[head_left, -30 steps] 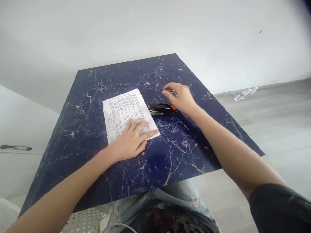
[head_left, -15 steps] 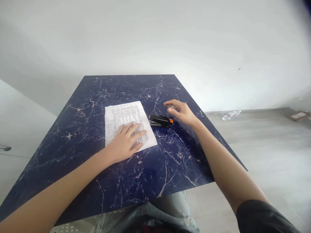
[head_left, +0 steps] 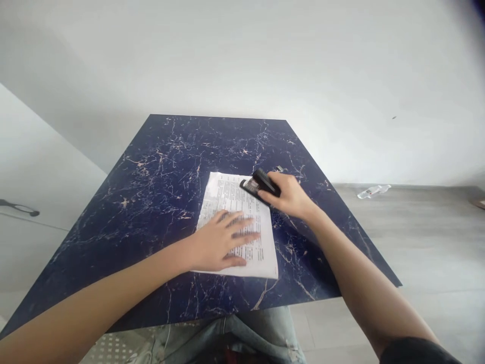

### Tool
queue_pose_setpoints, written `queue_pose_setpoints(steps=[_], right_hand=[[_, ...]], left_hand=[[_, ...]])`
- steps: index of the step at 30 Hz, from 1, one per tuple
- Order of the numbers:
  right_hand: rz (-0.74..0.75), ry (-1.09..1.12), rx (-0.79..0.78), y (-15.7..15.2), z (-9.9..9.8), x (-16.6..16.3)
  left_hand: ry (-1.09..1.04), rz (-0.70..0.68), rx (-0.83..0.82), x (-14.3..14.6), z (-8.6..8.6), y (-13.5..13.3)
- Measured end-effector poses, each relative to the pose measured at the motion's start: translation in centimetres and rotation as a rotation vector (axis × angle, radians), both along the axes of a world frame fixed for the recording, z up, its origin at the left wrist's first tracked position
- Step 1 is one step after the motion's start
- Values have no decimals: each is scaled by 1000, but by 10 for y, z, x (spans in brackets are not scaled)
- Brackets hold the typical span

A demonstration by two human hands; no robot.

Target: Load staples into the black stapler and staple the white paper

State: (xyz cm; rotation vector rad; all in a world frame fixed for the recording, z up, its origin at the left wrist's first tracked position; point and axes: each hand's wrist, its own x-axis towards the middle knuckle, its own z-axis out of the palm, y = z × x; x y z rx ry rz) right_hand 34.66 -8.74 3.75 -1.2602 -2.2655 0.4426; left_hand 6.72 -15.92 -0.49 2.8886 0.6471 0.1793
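Note:
A printed sheet of paper lies on the dark blue marbled table. My left hand rests flat on the sheet's near half, fingers spread. My right hand is closed round a black stapler, held at the sheet's far right corner with its nose pointing left over the paper. A small pale object lies on the table just beyond my right hand.
A white wall rises behind the table. At the left stands a white cabinet with a dark handle. A clear plastic bottle lies on the grey floor at the right. My jeans show below the table's near edge.
My right hand has picked up the stapler, which lay on the table beside the sheet, and brought it to the paper's far right corner. The sheet has been turned and shifted rightward under my left hand.

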Motion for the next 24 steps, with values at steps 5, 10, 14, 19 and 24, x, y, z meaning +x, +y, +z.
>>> queue_pose_setpoints(steps=[5, 10, 14, 19, 24], right_hand=[[377, -86, -110, -16, -5, -29], [575, -193, -369, -27, 5, -21], [688, -155, -367, -38, 1, -41], [694, -122, -195, -21, -16, -116], [654, -136, -165, 12, -17, -183]], left_hand=[[-481, -13, 136, -13, 14, 12], [-832, 651, 185, -97, 18, 88], [-1273, 1125, -143, -179, 11, 139], [-1543, 1170, -416, -238, 12, 150], [-1680, 1103, -537, -243, 9, 150]])
